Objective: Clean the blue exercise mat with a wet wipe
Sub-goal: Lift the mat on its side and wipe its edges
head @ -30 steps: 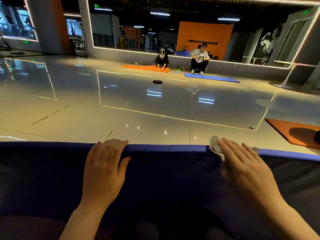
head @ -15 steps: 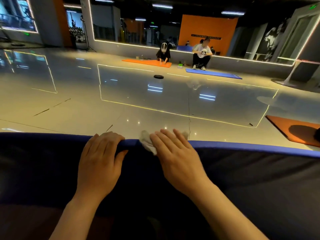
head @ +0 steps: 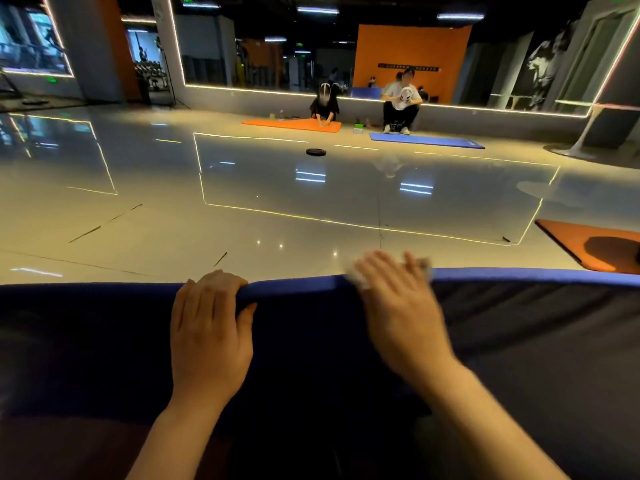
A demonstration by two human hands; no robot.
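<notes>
The blue exercise mat (head: 104, 341) fills the lower half of the head view, its far edge running across the frame. My left hand (head: 211, 327) lies on the mat near the middle, fingers curled over the far edge and thumb on the near side. My right hand (head: 398, 306), blurred by motion, presses a white wet wipe (head: 356, 277) onto the same edge with straight fingers. Only bits of the wipe show past the fingertips.
Glossy floor stretches beyond the mat. An orange mat (head: 588, 244) lies close at the right. A black disc (head: 316, 152) sits mid-floor. Far off, two people are at an orange mat (head: 291, 124) and a blue mat (head: 426, 140) by the mirrored wall.
My right hand swept the wipe left along the far edge up to my left hand, then moved back a little to the right. My left hand stayed put.
</notes>
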